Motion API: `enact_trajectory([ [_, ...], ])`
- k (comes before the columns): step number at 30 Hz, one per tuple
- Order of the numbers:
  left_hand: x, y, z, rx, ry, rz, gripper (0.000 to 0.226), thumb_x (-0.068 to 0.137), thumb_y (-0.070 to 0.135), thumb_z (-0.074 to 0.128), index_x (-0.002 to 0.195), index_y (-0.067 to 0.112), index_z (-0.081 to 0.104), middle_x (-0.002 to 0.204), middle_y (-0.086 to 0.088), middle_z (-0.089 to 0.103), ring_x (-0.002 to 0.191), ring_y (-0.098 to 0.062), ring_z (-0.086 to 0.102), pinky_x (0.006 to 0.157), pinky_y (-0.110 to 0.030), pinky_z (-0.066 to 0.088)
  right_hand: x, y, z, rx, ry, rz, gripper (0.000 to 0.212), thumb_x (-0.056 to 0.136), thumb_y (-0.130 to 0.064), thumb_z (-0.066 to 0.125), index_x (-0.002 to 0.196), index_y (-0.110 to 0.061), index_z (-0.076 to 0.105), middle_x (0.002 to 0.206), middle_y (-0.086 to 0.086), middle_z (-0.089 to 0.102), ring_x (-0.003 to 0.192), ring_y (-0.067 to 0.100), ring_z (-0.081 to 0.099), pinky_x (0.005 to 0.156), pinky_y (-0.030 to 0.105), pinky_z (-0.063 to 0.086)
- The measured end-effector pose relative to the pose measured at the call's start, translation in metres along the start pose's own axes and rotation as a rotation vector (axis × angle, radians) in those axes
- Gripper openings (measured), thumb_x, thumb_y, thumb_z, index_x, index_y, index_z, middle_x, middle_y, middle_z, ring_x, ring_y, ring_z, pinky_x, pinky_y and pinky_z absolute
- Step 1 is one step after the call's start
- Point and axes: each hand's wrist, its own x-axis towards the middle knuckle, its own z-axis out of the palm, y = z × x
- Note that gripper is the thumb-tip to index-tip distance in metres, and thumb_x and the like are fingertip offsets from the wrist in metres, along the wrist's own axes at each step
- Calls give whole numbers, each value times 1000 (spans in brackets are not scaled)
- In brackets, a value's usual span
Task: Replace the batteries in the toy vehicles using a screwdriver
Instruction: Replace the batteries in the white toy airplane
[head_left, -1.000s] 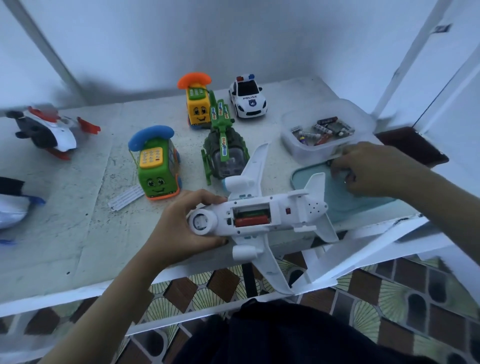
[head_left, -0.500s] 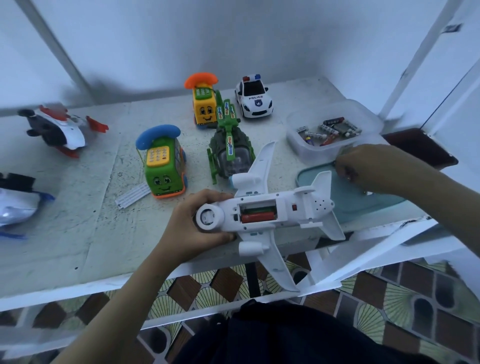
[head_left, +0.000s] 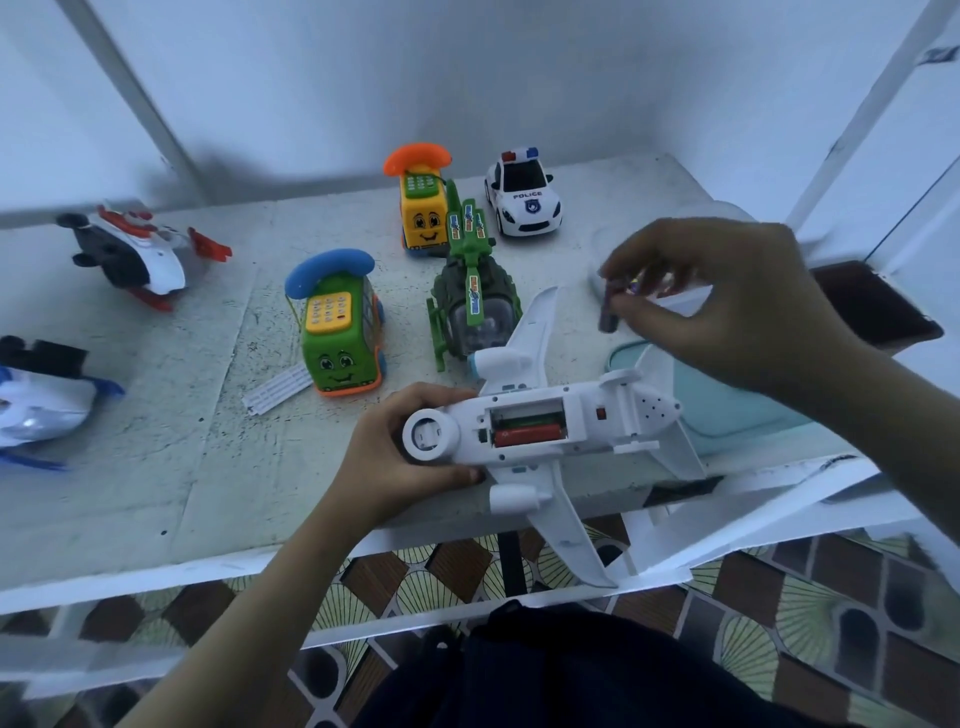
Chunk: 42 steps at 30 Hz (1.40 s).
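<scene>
The white toy airplane (head_left: 582, 431) lies belly up at the near edge of the table (head_left: 156, 467), nose to the left and tail to the right. Its battery compartment (head_left: 527, 423) is uncovered, with a red battery (head_left: 527, 435) in the near slot and a green one just behind it. The far wing points toward the middle of the table, and the near wing sticks out past the table's edge over the patterned floor tiles (head_left: 779, 597).

The left hand (head_left: 395, 457) is clasped round the airplane's nose, fingers on the far side and thumb on the near side. The right hand (head_left: 727, 301) is raised above the table, to the right of and beyond the airplane. Its fingertips pinch a small dark cylinder (head_left: 607, 312) (blurred, though it looks like a battery) that hangs roughly upright and touches nothing else.

Under the right forearm a teal lid (head_left: 727, 415) lies flat beside the airplane's tail. The pale rim of a clear tub (head_left: 732, 210) shows just beyond the right hand.

A green helicopter (head_left: 472, 301) sits just beyond the airplane's far wing. To its left stands a green telephone bus (head_left: 340, 348) with a blue handset, and a white ribbed strip (head_left: 280, 387) lies by its near left corner. Farther back are a yellow telephone bus (head_left: 423, 218) with an orange handset and, to its right, a white police car (head_left: 522, 200).

Well apart, at the far left, rests a white, black and red toy (head_left: 130, 254). A white and blue toy (head_left: 41, 400) is cut off by the left edge.
</scene>
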Motion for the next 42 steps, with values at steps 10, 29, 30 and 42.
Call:
enact_trajectory([
  [10,-1,-1,0,-25,15,-10,54,52,33,87,103,32,68,105,14,71,97,-11,67,80,-23,52,-20,-12,45,-77,-141,-174,10,77,-29,65,76,-19,66,66,-18,53,63,4,49,69,18,36],
  [29,0,-2,2,-78,11,-43,54,52,30,88,102,26,70,101,9,72,91,-9,67,77,-20,52,-57,-11,67,-636,-92,-486,41,95,-30,48,93,4,73,129,18,60,103,31,59,87,44,36],
  [30,0,-2,1,-83,9,-45,54,52,29,88,103,26,70,101,8,72,91,-9,68,77,-21,52,-57,-11,67,-651,-103,-488,42,96,-30,47,94,4,73,133,18,57,106,31,57,88,44,36],
  [42,-1,5,0,-117,-31,-69,54,51,24,88,101,25,69,99,1,72,89,-13,68,76,-23,53,-42,-15,69,-652,-163,-679,31,97,-19,49,81,-7,73,108,14,65,95,30,59,91,45,35],
])
